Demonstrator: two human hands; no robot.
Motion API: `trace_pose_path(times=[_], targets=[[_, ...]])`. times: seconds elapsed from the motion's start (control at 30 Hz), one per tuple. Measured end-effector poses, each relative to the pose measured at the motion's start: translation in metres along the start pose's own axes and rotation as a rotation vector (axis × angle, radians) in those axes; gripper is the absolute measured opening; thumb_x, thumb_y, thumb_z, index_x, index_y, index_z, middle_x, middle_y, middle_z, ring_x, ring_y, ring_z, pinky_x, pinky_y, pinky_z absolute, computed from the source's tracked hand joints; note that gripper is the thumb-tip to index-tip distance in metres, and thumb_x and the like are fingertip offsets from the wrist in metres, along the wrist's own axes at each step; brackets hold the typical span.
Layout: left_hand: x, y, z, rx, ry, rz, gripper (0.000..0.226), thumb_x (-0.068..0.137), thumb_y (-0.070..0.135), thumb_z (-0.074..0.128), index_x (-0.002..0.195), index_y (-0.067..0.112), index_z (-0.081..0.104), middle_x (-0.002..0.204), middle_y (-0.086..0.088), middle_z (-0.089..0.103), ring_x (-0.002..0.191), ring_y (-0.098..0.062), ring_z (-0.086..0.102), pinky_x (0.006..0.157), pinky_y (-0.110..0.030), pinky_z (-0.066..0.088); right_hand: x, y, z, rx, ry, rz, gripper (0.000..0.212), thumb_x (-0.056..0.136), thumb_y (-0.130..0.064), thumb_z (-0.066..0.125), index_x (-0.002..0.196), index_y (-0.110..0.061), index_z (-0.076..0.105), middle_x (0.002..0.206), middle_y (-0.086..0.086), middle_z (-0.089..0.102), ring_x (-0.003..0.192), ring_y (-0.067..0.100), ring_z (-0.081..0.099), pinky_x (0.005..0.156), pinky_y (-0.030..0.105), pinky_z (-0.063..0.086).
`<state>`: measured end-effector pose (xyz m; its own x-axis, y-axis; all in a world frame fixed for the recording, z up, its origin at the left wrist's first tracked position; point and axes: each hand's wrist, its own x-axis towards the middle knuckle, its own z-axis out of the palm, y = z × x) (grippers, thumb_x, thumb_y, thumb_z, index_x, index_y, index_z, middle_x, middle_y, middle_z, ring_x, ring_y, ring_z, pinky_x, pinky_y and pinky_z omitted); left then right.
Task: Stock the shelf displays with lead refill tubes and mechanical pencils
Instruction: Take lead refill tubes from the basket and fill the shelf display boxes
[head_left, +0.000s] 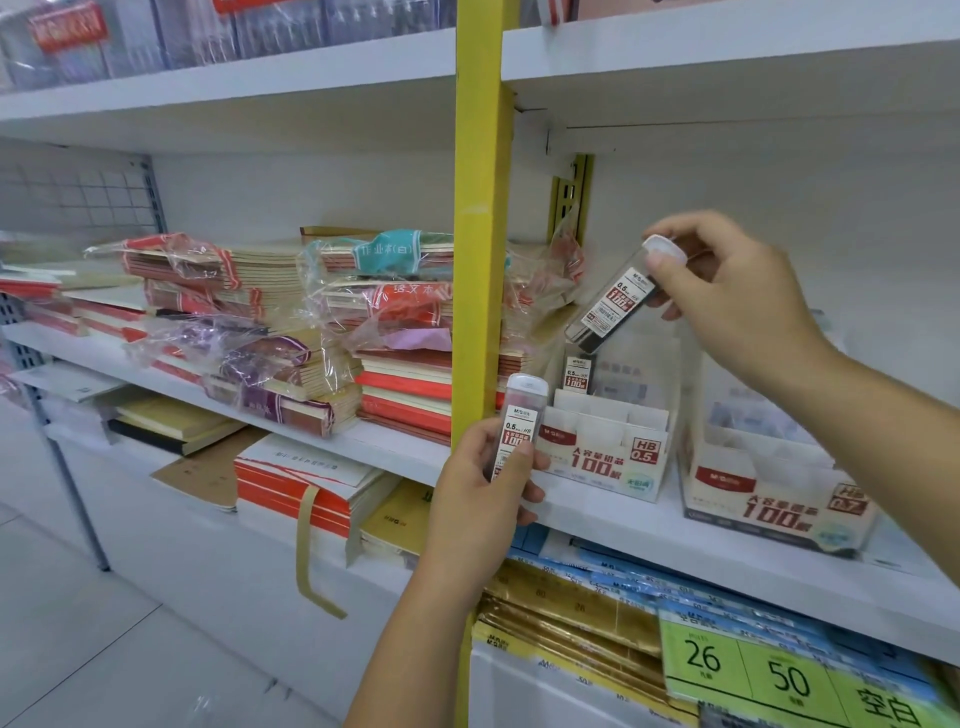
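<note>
right hand pinches lead tube near its cap, tilted over 0.5 display box centre-right (likely aiming for a slot); left hand grips spare tube, probably next in.

"M&G", "0.5" and "100" are read on the tilted refill tube at centre right. "M&G", "0.5 HB" and "100" are read on the upright refill tube at lower centre. The left display box is marked "HB 0.5" and "100", the right display box "0.7" and "100". "26", "50" and "空白" are printed on the green label at lower right.
</note>
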<state>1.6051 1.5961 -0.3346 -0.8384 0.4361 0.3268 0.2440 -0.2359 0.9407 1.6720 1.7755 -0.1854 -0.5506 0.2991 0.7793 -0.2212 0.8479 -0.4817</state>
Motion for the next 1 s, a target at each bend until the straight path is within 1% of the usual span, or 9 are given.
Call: trace_pose_path(times=[0.1, 0.2, 0.33, 0.43, 0.53, 0.67, 0.8, 0.9, 1.0], targets=[[0.001, -0.002, 0.0, 0.01, -0.002, 0.004, 0.015, 0.101, 0.023, 0.055, 0.106, 0.036, 0.061, 0.09, 0.01, 0.073, 0.067, -0.004, 0.065, 0.059, -0.019, 0.055, 0.006, 0.006, 0.01, -0.248, -0.085, -0.167, 0.019, 0.096, -0.021, 0.056, 0.114, -0.019, 0.063, 0.103, -0.004, 0.059, 0.088, 0.014, 0.059, 0.079, 0.033, 0.052], [0.001, -0.004, 0.002, 0.011, -0.004, 0.001, 0.014, 0.1, 0.024, 0.056, 0.107, 0.036, 0.061, 0.089, 0.01, 0.073, 0.067, -0.005, 0.065, 0.059, -0.019, 0.055, 0.006, 0.014, 0.023, -0.409, -0.18, -0.263, 0.025, 0.096, -0.023, 0.056, 0.119, -0.018, 0.063, 0.103, -0.003, 0.056, 0.089, 0.01, 0.05, 0.078, 0.024, 0.038], [0.002, -0.006, 0.003, 0.009, 0.004, 0.0, 0.014, 0.1, 0.024, 0.057, 0.106, 0.036, 0.061, 0.089, 0.011, 0.073, 0.066, -0.004, 0.066, 0.059, -0.019, 0.055, 0.007, 0.025, 0.039, -0.402, -0.285, -0.207, 0.028, 0.094, -0.024, 0.061, 0.121, -0.021, 0.064, 0.094, -0.007, 0.051, 0.083, 0.01, 0.05, 0.076, 0.022, 0.037], [0.002, -0.006, 0.003, 0.001, 0.011, -0.001, 0.015, 0.1, 0.023, 0.057, 0.106, 0.036, 0.062, 0.088, 0.008, 0.073, 0.066, -0.005, 0.066, 0.059, -0.02, 0.056, 0.012, 0.032, 0.045, -0.31, -0.309, -0.032, 0.028, 0.088, -0.026, 0.069, 0.113, -0.02, 0.06, 0.083, -0.008, 0.055, 0.07, 0.006, 0.053, 0.062, 0.02, 0.04], [0.002, -0.005, 0.002, 0.003, 0.017, -0.011, 0.016, 0.099, 0.024, 0.058, 0.107, 0.037, 0.062, 0.089, 0.009, 0.073, 0.068, -0.006, 0.067, 0.059, -0.021, 0.056, 0.014, 0.04, 0.049, -0.529, -0.318, -0.076, 0.022, 0.086, -0.03, 0.071, 0.102, -0.018, 0.061, 0.094, -0.002, 0.056, 0.078, 0.017, 0.056, 0.062, 0.028, 0.038], [0.001, -0.004, 0.003, 0.004, 0.007, -0.011, 0.017, 0.098, 0.026, 0.06, 0.107, 0.04, 0.063, 0.091, 0.01, 0.073, 0.072, -0.007, 0.069, 0.061, -0.021, 0.056, 0.01, 0.04, 0.049, -0.694, -0.341, -0.094, 0.024, 0.094, -0.03, 0.059, 0.114, -0.019, 0.065, 0.11, 0.003, 0.05, 0.093, 0.023, 0.057, 0.07, 0.03, 0.04], [0.001, -0.001, 0.005, -0.016, -0.008, -0.008, 0.019, 0.098, 0.026, 0.06, 0.108, 0.041, 0.066, 0.092, 0.009, 0.074, 0.072, -0.007, 0.068, 0.062, -0.022, 0.055, -0.006, 0.024, 0.037, -0.378, -0.264, -0.054, 0.019, 0.097, -0.027, 0.052, 0.109, -0.025, 0.068, 0.099, -0.008, 0.063, 0.085, 0.011, 0.059, 0.072, 0.025, 0.045], [0.003, 0.002, 0.008, -0.038, -0.022, 0.014, 0.02, 0.099, 0.025, 0.06, 0.11, 0.039, 0.067, 0.091, 0.006, 0.074, 0.071, -0.008, 0.067, 0.061, -0.022, 0.054, -0.027, 0.003, 0.026, -0.017, -0.472, 0.108, 0.017, 0.093, -0.038, 0.054, 0.105, -0.039, 0.066, 0.089, -0.019, 0.069, 0.079, -0.006, 0.062, 0.067, 0.016, 0.045], [0.004, 0.004, 0.012, -0.04, -0.043, 0.035, 0.02, 0.098, 0.025, 0.061, 0.111, 0.039, 0.067, 0.092, 0.005, 0.075, 0.072, -0.007, 0.068, 0.062, -0.022, 0.055, -0.039, -0.004, 0.024, 0.082, -0.604, 0.132, 0.021, 0.088, -0.038, 0.061, 0.109, -0.04, 0.064, 0.085, -0.017, 0.072, 0.075, -0.004, 0.065, 0.062, 0.014, 0.048]])
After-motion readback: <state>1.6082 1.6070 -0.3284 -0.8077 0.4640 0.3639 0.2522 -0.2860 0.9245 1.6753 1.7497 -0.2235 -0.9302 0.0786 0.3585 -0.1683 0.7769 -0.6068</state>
